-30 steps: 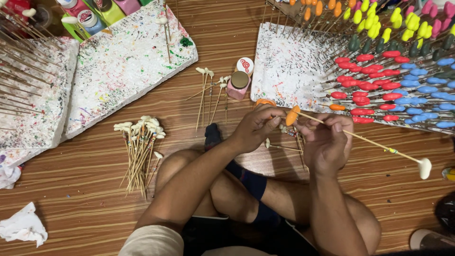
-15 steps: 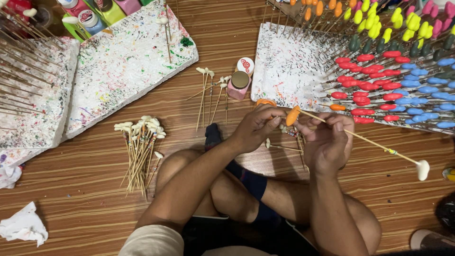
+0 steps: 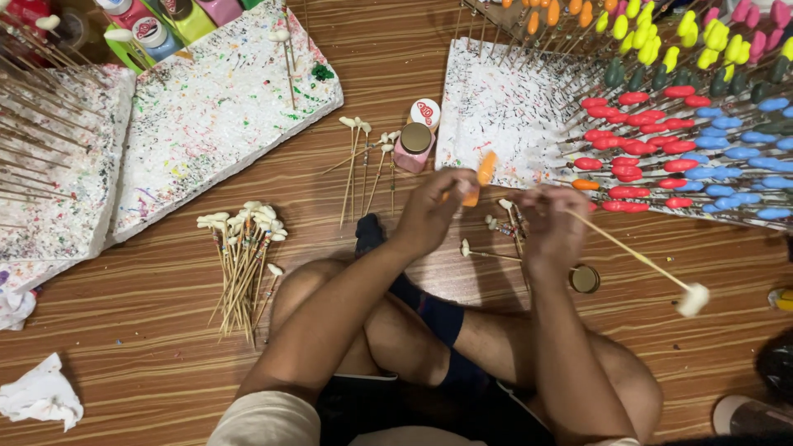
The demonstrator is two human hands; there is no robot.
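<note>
My left hand (image 3: pixel 431 213) is closed on a thin wooden stick with an orange painted tip (image 3: pixel 482 175), held just above the floor. My right hand (image 3: pixel 549 225) grips another stick (image 3: pixel 628 254) that slants out to the right and ends in a white unpainted tip (image 3: pixel 692 299). Both hands hover over my crossed legs, close together. A few white-tipped sticks (image 3: pixel 494 225) lie on the floor between them. A small round brown cap (image 3: pixel 585 279) sits by my right wrist. An open pink paint bottle (image 3: pixel 412 147) stands just beyond my left hand.
A paint-speckled white foam board (image 3: pixel 496 99) at right holds several rows of sticks with orange, yellow, red, blue, green and pink tips (image 3: pixel 661 132). Two more speckled boards (image 3: pixel 206 107) lie at left, with paint bottles (image 3: pixel 157 25) behind. A bundle of white-tipped sticks (image 3: pixel 242 252) and crumpled tissue (image 3: pixel 37 395) lie on the wooden floor.
The orange tip has risen and shifted a little to the left. My right hand has lifted slightly, and the round brown cap now shows beside it.
</note>
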